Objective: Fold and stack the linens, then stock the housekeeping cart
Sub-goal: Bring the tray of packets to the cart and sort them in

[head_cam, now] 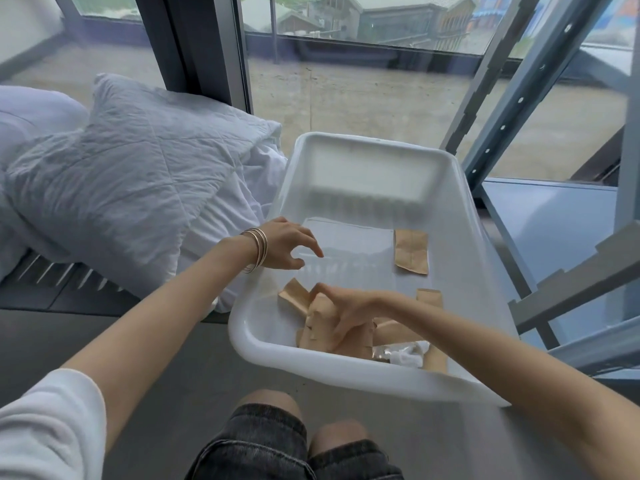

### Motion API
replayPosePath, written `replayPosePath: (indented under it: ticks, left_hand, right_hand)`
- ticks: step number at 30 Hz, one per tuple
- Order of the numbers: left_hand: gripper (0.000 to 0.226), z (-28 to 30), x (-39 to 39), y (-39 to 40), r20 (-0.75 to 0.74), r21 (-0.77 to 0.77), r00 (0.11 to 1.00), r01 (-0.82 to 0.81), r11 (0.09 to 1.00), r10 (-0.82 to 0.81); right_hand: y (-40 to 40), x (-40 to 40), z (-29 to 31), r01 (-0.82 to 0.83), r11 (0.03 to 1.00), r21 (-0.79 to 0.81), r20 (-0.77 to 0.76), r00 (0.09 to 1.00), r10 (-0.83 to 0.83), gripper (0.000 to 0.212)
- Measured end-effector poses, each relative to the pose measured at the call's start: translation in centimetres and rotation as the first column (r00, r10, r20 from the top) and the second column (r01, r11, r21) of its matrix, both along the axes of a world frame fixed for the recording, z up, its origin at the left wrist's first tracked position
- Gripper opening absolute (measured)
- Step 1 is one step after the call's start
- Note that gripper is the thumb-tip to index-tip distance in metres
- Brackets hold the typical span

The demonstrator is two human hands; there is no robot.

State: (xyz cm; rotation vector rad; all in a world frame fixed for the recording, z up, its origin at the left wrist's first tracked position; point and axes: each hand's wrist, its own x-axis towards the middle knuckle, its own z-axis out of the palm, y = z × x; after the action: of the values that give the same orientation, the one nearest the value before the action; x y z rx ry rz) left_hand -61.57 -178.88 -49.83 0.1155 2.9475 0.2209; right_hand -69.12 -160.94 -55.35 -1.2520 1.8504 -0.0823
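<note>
We see a big window across the far side, with a dark frame post left of the middle. Through the glass there is a flat sandy roof and, farther off, grey buildings. Soft daylight comes in. The floor near us is smooth and grey. On the right stands a grey metal rack with holes in its slanted bars, and a pale blue shelf sits low in it.
</note>
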Motion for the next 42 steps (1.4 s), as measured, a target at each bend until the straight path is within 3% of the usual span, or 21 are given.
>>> replayPosePath:
  ticks: [5,9,12,16,20,22,25,28,33,39,42]
  left_hand:
    - [0.038,0.0,-0.1,0.0,-0.007,-0.004,1.0,-0.013,1.0,0.013]
    - [0.038,-0.1,0.0,0.1,-0.008,-0.083,1.0,0.001,0.997,-0.002]
    - [0.038,-0.3,0.2,0.2,-0.016,-0.09,1.0,0.009,0.996,-0.01]
    - [0.038,-0.3,0.3,0.2,-0.031,-0.12,0.999,0.017,0.993,-0.021]
    - [0.037,-0.5,0.3,0.3,-0.039,-0.14,0.999,0.005,0.99,-0.01]
    - [0.037,-0.7,0.2,0.3,-0.033,-0.153,0.999,-0.009,0.988,0.004]
    - [0.038,-0.8,0.1,0.4,-0.031,-0.191,0.999,-0.03,0.981,0.024]
    - [0.038,-0.9,0.1,0.5,-0.024,-0.224,0.999,-0.034,0.974,0.03]
    - [0.038,-0.9,0.0,0.6,-0.025,-0.227,0.999,-0.039,0.973,0.034]
    - [0.038,-0.8,0.2,0.7,-0.036,-0.234,0.999,-0.045,0.971,0.038]
    - [0.039,-0.8,0.1,0.7,-0.056,-0.229,0.997,-0.059,0.972,0.047]
  right_hand:
    - [1.6,-0.4,0.1,0.206,0.967,-0.153,0.128,0.974,-0.187,0.098]
    - [1.5,0.2,0.7,0.179,0.982,-0.062,0.098,0.98,-0.173,0.085]
    - [1.0,0.7,1.1,0.055,0.997,0.046,0.098,0.993,-0.059,0.071]
    - [0.8,1.4,1.3,-0.083,0.995,0.049,0.005,0.997,0.083,0.07]
    - [1.4,1.3,1.6,-0.066,0.993,-0.094,-0.162,0.985,0.05,0.035]
    - [1.4,0.6,2.0,-0.132,0.976,-0.173,-0.364,0.93,0.061,0.043]
    - [1.1,-0.9,1.4,-0.296,0.929,-0.223,-0.648,0.757,0.086,0.051]
    - [1.1,-2.5,0.2,-0.266,0.934,-0.24,-0.671,0.74,0.038,0.048]
    - [0.1,-4.0,-1.3,-0.413,0.908,-0.066,-0.719,0.651,0.244,0.049]
    - [-0.8,-3.1,-0.5,-0.307,0.946,-0.101,-0.598,0.779,0.189,0.062]
    - [-0.8,-2.9,-0.9,-0.371,0.918,-0.141,-0.717,0.677,0.164,0.058]
